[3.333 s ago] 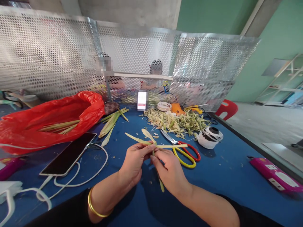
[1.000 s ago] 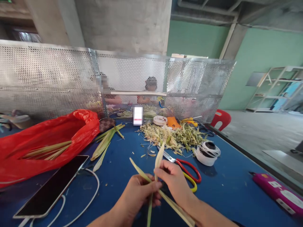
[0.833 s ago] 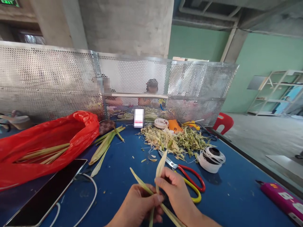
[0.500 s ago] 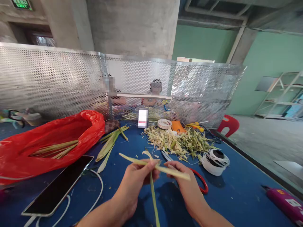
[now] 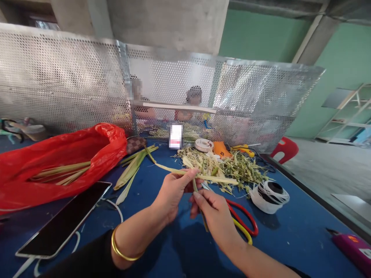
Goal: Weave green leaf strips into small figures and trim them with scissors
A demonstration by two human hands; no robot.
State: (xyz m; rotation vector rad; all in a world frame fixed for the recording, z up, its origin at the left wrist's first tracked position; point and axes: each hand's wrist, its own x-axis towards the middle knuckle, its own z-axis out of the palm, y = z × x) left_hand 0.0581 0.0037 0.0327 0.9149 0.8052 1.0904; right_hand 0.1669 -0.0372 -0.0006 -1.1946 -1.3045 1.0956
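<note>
Between the thumb and fingers of my left hand (image 5: pixel 174 193) is a pale leaf strip (image 5: pixel 222 180), lying crosswise and sticking out on both sides. A second, greener leaf strip (image 5: pixel 195 186) crosses it at the left fingertips and runs downward. My right hand (image 5: pixel 213 210) pinches this greener strip just below the crossing; its lower end hangs under the palm. Scissors (image 5: pixel 251 220) with red and yellow handles lie on the table behind my right hand, partly hidden by it.
Left are a red plastic bag (image 5: pixel 107 144) holding long leaves, a tablet (image 5: pixel 66 220) with a white cable, and loose leaves (image 5: pixel 130 172). Ahead lie leaf scraps (image 5: pixel 243 168) before a perforated metal screen (image 5: pixel 171 73), people behind it. Right are a string spool (image 5: pixel 269 197) and a purple tool (image 5: pixel 352 247).
My right hand has moved from beside the crosswise strip to below the crossing and now grips the downward strip. The view has tilted down, and both hands sit higher in it.
</note>
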